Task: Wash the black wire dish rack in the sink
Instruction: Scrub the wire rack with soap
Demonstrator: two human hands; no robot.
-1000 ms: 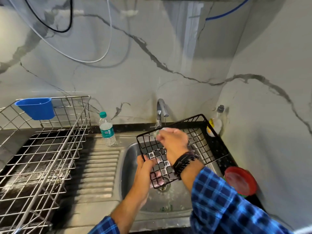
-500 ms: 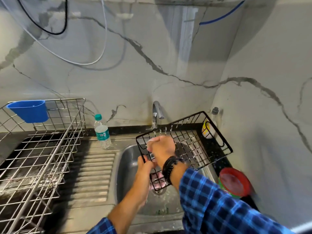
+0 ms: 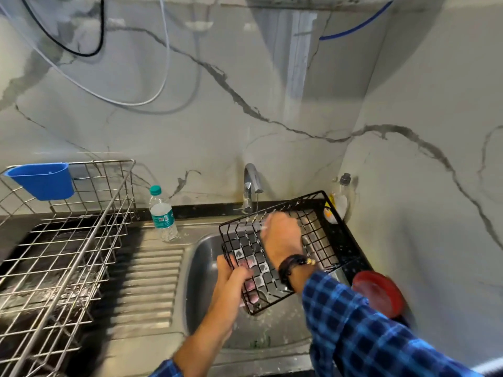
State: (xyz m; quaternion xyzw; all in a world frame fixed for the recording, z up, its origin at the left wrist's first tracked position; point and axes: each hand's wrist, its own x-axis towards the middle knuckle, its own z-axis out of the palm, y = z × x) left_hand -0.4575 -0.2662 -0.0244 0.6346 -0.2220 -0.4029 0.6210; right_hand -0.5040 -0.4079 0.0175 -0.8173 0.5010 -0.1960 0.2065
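The black wire dish rack (image 3: 321, 240) is held tilted over the steel sink (image 3: 198, 281), its far right end over the black counter. My left hand (image 3: 234, 276) grips the rack's near left edge, fingers curled under the wires. My right hand (image 3: 283, 238), with a dark wristband, is inside the rack and pressed on its grid under the tap (image 3: 250, 180). A small pale pad shows blurred at its fingertips. A thin stream of water runs from the spout.
A large steel wire rack (image 3: 68, 240) with a blue plastic cup (image 3: 40, 180) stands on the left. A water bottle (image 3: 162, 213) stands by the drainboard, a soap bottle (image 3: 340, 200) in the corner, and a red lid (image 3: 378, 292) lies right of the sink.
My right hand has slid along the rack's grid from its far left corner towards the middle. My left hand keeps its grip, and the rack has shifted slightly.
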